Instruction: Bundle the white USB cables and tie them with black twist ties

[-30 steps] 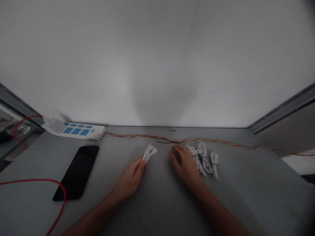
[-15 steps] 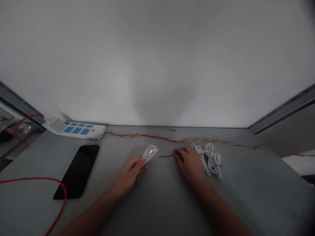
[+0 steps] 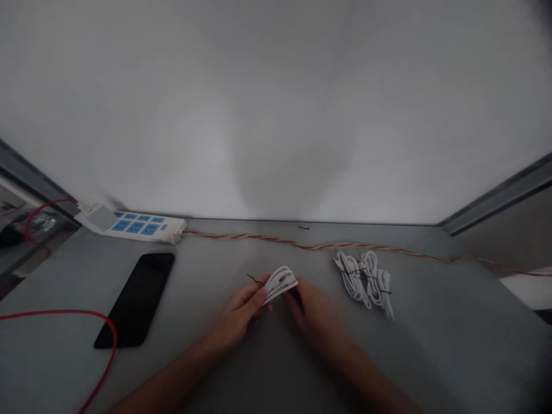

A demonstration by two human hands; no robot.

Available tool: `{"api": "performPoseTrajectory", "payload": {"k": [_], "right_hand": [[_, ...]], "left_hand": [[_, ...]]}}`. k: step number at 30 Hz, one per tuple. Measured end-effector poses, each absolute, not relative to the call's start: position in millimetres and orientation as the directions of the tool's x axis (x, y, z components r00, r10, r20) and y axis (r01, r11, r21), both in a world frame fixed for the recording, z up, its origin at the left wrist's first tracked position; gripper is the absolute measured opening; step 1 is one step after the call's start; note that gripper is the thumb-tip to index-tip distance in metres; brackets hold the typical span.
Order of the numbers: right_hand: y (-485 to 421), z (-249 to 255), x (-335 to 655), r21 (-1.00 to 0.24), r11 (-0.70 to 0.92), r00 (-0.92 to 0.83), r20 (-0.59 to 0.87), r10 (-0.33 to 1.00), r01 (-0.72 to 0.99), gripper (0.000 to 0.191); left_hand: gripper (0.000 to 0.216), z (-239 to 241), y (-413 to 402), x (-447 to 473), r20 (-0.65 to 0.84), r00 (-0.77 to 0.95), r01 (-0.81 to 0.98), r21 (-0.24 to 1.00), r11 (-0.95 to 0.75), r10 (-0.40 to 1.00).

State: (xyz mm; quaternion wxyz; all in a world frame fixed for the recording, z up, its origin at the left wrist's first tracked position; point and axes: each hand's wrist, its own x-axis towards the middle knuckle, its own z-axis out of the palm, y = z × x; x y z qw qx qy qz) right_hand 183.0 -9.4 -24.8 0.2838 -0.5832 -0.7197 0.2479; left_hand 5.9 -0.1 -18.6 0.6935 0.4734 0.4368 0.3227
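Observation:
My left hand (image 3: 240,313) pinches a small coiled white cable (image 3: 281,282) above the grey table (image 3: 267,368). My right hand (image 3: 311,313) has come in beside it, its fingers closed at the coil's right side. A thin black twist tie (image 3: 254,280) sticks out to the left of the coil, by my left fingertips. Which hand holds the tie is unclear. A pile of tied white cable bundles (image 3: 364,279) lies to the right of my right hand.
A black phone (image 3: 137,299) lies face up at the left. A white and blue power strip (image 3: 131,224) sits by the wall at the back left. A twisted red-yellow wire (image 3: 319,246) runs along the back. A red cable (image 3: 86,322) loops at the left edge.
My right hand left the spot by the cable pile, bringing the black tie, and moved left to the coil. My left hand drew the coil slightly nearer and to the right.

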Motion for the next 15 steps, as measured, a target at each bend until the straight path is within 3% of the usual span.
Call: {"api": "performPoseTrajectory", "payload": {"k": [5, 8, 12, 15], "right_hand": [[-11.6, -22.9, 178.2, -0.897, 0.164, -0.239, 0.068, 0.969, 0.411, 0.017], [-12.0, -24.5, 174.8, -0.957, 0.055, -0.295, -0.034, 0.955, 0.286, 0.021], [-14.7, -25.2, 170.2, -0.955, -0.223, -0.28, -0.273, 0.92, 0.197, 0.032], [-14.6, -23.5, 169.9, -0.93, -0.366, -0.33, -0.351, 0.876, 0.018, 0.04]], "left_hand": [[0.042, -17.8, -0.2, 4.2, -0.166, 0.361, 0.154, 0.981, 0.117, 0.917], [0.036, -14.7, -1.0, 5.0, -0.034, 0.401, 0.286, 0.954, -0.09, 0.915], [0.04, -15.9, -3.4, 5.0, 0.104, 0.432, 0.496, 0.802, -0.332, 0.896], [0.042, -17.9, -5.0, 3.8, 0.172, 0.461, 0.618, 0.642, -0.454, 0.871]]}}
